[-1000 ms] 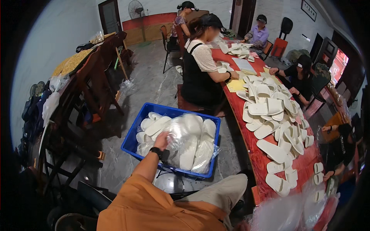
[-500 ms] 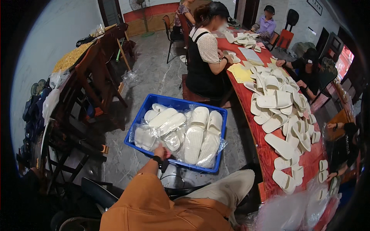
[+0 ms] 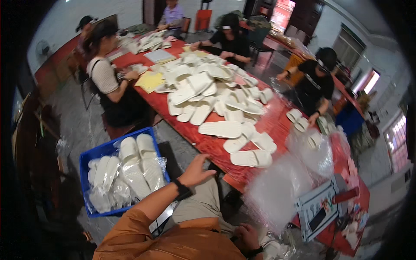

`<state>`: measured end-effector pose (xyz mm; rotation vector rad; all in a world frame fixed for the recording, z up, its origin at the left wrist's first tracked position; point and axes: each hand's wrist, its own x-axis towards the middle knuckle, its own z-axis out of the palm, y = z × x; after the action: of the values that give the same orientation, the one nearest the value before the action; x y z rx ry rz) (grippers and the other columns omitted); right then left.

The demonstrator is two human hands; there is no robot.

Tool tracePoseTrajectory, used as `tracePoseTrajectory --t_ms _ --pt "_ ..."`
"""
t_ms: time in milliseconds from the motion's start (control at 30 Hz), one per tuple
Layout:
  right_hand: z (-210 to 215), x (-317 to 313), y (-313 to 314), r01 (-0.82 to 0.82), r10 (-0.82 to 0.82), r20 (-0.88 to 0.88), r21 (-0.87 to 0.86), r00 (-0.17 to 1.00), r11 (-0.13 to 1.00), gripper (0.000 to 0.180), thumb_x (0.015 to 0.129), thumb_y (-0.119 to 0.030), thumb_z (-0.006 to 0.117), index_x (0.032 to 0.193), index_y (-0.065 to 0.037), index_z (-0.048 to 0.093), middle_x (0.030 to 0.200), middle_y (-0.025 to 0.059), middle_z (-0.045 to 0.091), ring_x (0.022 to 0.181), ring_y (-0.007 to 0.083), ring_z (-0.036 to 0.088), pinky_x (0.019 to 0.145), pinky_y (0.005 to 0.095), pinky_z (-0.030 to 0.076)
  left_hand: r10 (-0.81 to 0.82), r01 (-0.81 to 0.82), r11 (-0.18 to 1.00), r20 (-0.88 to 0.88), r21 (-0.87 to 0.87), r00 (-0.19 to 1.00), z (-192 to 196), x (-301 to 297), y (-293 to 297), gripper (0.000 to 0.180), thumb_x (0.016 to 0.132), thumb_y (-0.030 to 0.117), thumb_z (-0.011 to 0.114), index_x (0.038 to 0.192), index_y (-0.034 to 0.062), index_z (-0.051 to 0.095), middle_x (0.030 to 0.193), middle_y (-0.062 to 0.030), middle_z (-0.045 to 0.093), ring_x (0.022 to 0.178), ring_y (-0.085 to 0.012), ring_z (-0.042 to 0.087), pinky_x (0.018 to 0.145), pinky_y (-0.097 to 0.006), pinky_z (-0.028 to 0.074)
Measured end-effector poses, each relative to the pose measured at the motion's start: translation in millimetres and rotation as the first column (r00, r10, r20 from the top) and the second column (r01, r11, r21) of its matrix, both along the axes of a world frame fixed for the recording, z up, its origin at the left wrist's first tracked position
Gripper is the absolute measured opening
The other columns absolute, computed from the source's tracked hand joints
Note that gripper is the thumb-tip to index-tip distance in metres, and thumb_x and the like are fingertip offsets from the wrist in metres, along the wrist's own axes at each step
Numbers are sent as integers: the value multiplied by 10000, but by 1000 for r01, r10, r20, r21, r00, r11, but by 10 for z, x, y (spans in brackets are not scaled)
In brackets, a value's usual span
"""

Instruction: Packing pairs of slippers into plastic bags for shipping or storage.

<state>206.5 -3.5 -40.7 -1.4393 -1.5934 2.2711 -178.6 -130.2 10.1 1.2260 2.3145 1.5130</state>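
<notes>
Clearly the left hand is in the air with its fingers spread and nothing in them, at about the centre of the view, between the blue crate at nine o'clock and the near edge of the red bench. It touches neither. The crate sits on the floor beside the person's left knee, low and close, so that bagged white slippers can be dropped in without standing; the pairs inside lie side by side in clear plastic wrapping.

The right hand is down at six o'clock by the lap, curled loosely near some crumpled clear plastic; whether it pinches that plastic I cannot tell, since the orange sleeve and the frame edge hide much of it.

On the bench, at one o'clock from the left hand, a loose slipper pair lies flat near the edge, the nearest unwrapped ones to reach. Beyond them, toward twelve o'clock, a heap of unwrapped slippers is piled along the middle, within arm's length of the people seated on both long sides. A stack of clear bags lies at three o'clock, just beside the person's seat, next to a grey tool with a red handle. Other workers' hands are busy at the far end and right side, well apart from this person's.
</notes>
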Motion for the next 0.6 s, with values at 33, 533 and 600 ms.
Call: tracePoseTrajectory --t_ms 33,533,600 --pt "29 38 -1 41 -41 -6 2 999 999 291 971 -161 602 1152 66 595 971 137 694 843 189 674 717 293 543 -41 43 999 -164 6 986 4 -7 341 678 754 297 816 1260 -40 516 1162 -213 553 1119 -357 538 984 -411 446" --pt "-481 427 100 -243 311 38 718 950 653 265 942 -131 612 1173 -7 575 914 126 643 772 199 631 686 340 536 -268 34 850 -375 -526 887 -171 231 2337 674 668 388 854 1143 4 566 1136 -190 604 1094 -358 567 904 -457 507" --pt "-23 256 43 -154 198 -48 464 979 872 284 948 -148 611 1191 -9 566 924 119 651 783 199 640 690 337 540 -253 20 837 -354 -547 900 -181 150 2392 712 646 399 870 1156 4 569 1128 -192 612 1090 -354 580 901 -448 517"
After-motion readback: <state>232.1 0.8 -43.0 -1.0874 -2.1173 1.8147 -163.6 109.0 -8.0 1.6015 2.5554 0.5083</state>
